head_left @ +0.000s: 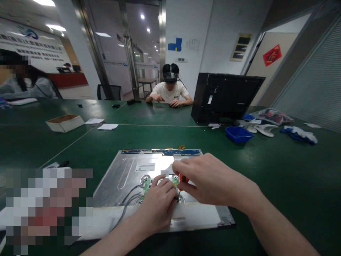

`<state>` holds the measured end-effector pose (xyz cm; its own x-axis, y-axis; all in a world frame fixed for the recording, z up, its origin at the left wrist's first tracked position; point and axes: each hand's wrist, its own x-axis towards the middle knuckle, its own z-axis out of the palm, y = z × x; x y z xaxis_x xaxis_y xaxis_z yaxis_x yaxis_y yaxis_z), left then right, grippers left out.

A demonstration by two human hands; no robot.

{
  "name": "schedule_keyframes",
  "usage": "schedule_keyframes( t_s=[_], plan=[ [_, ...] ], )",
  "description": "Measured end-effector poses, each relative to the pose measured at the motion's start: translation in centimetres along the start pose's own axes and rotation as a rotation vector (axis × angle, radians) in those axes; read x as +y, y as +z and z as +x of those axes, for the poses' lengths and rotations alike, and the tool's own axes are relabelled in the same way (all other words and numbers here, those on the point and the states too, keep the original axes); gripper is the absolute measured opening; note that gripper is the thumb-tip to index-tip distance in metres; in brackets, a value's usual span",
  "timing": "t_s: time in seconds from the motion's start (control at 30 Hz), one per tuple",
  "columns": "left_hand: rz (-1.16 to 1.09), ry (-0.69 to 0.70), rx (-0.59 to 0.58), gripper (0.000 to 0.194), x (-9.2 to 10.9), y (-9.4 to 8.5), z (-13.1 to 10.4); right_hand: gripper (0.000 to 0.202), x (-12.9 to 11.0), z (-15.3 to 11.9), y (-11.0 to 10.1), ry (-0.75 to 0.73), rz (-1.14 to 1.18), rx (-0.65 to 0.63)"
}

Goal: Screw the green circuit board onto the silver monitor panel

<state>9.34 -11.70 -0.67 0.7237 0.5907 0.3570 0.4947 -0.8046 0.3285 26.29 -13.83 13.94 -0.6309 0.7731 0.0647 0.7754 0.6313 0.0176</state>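
A flat display panel with a metal back [109, 185] lies in front of me. On it sits a green circuit board [146, 185], partly covered by my left hand [162, 199]. That hand's fingers are bent and close together over the board, with their tips beside the screwdriver tip; whatever they pinch is hidden. My right hand [210, 179] grips a screwdriver with a red-orange handle [183, 177]. Its shaft points down at the board's right edge, near a round metal mount. Dark cables [126, 206] run from the board's left side toward me.
A blue circuit strip [181, 152] lines the panel's far edge. Beyond stand a black monitor housing [226, 96], a blue tray [239, 135] and an open carton [65, 123]. Gloves [299, 135] lie at right. A person [170, 87] sits opposite. The lower left is blurred out.
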Motion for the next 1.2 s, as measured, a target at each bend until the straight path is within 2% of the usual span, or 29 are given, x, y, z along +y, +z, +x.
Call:
schedule_keyframes(
  t_s=[0.1, 0.27, 0.53, 0.77, 0.9, 1.0, 1.2],
  plan=[
    [0.001, -0.008, 0.006, 0.013, -0.03, -0.01, -0.01, 0.006, -0.03, -0.02, -0.24, 0.02, -0.014, -0.023],
    [0.009, 0.002, 0.0, 0.01, 0.05, -0.11, 0.0, 0.006, 0.32, -0.43, -0.37, -0.048, 0.038, -0.031],
    [0.009, -0.005, 0.013, 0.012, -0.06, 0.05, -0.13, 0.008, 0.04, 0.1, -0.16, 0.038, -0.023, -0.035],
    [0.008, -0.001, 0.006, 0.01, -0.07, -0.02, -0.06, 0.008, 0.36, -0.43, -0.23, -0.043, 0.036, -0.032],
    [0.009, 0.003, 0.027, 0.011, -0.1, 0.07, -0.12, 0.003, 0.16, -0.05, -0.14, -0.001, 0.02, -0.031],
    [0.012, 0.004, 0.04, 0.013, -0.13, 0.2, -0.16, 0.009, 0.0, 0.06, -0.14, 0.027, -0.008, -0.022],
    [0.014, 0.018, 0.023, 0.011, -0.07, 0.11, -0.08, 0.005, 0.2, -0.4, -0.31, -0.053, 0.045, -0.019]
  ],
)
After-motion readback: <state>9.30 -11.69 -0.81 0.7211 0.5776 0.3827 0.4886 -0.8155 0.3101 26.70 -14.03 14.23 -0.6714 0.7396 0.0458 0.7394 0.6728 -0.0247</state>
